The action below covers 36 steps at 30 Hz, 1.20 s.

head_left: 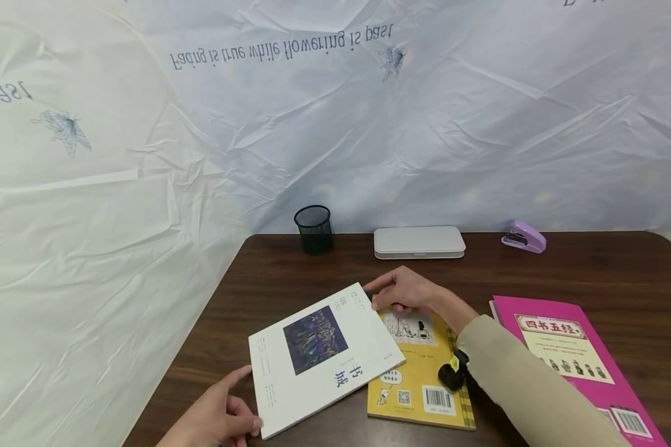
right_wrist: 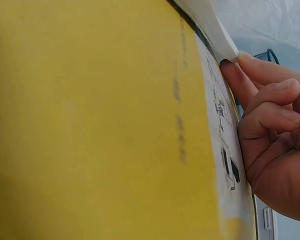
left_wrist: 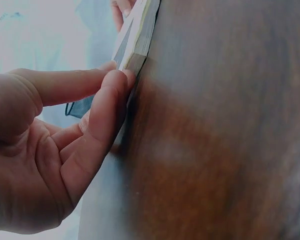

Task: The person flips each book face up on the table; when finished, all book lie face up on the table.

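A white book point(head_left: 313, 397) with a dark picture on its cover lies slanted, overlapping the left part of a yellow book point(head_left: 414, 397). My left hand point(head_left: 215, 413) pinches its near-left corner between thumb and fingers; the page edges point(left_wrist: 149, 32) show in the left wrist view. At the far right corner, my right hand point(head_left: 405, 290) grips the same book by thumb and forefinger. In the right wrist view that white corner point(right_wrist: 222, 42) sits between those fingers, above the yellow cover point(right_wrist: 105, 120). The other right fingers are curled close over the yellow book.
A pink book point(head_left: 565, 310) lies to the right, partly behind the right sleeve. Along the back edge stand a black mesh pen holder point(head_left: 315, 233), a white flat case point(head_left: 419, 242) and a purple stapler point(head_left: 527, 237). A white printed sheet point(head_left: 335, 136) hangs behind the dark wooden table point(head_left: 246, 279).
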Tool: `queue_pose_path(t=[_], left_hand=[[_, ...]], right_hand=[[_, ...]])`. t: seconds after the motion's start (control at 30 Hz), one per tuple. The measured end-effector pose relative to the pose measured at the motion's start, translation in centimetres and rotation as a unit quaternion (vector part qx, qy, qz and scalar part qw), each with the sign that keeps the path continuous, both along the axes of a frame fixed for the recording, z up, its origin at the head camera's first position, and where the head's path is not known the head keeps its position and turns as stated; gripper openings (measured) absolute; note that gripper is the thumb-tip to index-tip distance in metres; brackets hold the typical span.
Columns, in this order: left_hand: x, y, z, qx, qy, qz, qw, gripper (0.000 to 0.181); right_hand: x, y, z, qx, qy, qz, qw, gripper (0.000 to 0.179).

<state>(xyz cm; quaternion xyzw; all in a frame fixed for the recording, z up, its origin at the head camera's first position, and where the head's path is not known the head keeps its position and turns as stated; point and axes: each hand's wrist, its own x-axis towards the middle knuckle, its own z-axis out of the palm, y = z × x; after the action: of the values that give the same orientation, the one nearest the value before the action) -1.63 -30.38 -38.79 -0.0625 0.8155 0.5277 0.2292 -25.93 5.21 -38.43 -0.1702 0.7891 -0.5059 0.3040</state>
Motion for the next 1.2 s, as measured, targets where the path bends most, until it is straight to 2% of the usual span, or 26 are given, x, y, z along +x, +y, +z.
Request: queue_pose_path(t=[0.3, 0.43, 0.6, 0.77, 0.97, 1.07, 1.2], left_hand=[[-0.3, 0.3, 0.1, -0.025, 0.006, -0.001, 0.9997, 0.1], [-0.7, 0.3, 0.4, -0.039, 0.02, -0.005, 0.999, 0.096], [-1.5, 0.0, 0.8, -0.079, 0.051, 0.014, 0.9955, 0.085], [-2.6, -0.5, 1.3, -0.127, 0.091, 0.047, 0.9866, 0.068], [-4.4, -1.0, 1.8, -0.142, 0.119, 0.079, 0.9795, 0.055], [-5.2, -1.4, 1.8, -0.158, 0.128, 0.084, 0.9756, 0.052], [-6.2, -2.0, 1.5, -0.166, 0.128, 0.077, 0.9748, 0.052]], right_hand=[[0.2, 0.0, 0.1, 0.025, 0.024, 0.002, 0.9994, 0.042], [0.4, 0.3, 0.2, 0.029, 0.028, 0.001, 0.9992, 0.046], [0.7, 0.9, 0.5, 0.052, 0.043, 0.01, 0.9977, 0.043], [1.3, 1.4, 0.9, 0.05, 0.046, 0.018, 0.9975, 0.041], [2.2, 2.0, 1.2, 0.051, 0.052, 0.031, 0.9969, 0.04], [2.8, 2.1, 1.4, 0.057, 0.054, 0.035, 0.9963, 0.038], [3.7, 2.3, 1.6, 0.063, 0.053, 0.042, 0.9957, 0.036]])
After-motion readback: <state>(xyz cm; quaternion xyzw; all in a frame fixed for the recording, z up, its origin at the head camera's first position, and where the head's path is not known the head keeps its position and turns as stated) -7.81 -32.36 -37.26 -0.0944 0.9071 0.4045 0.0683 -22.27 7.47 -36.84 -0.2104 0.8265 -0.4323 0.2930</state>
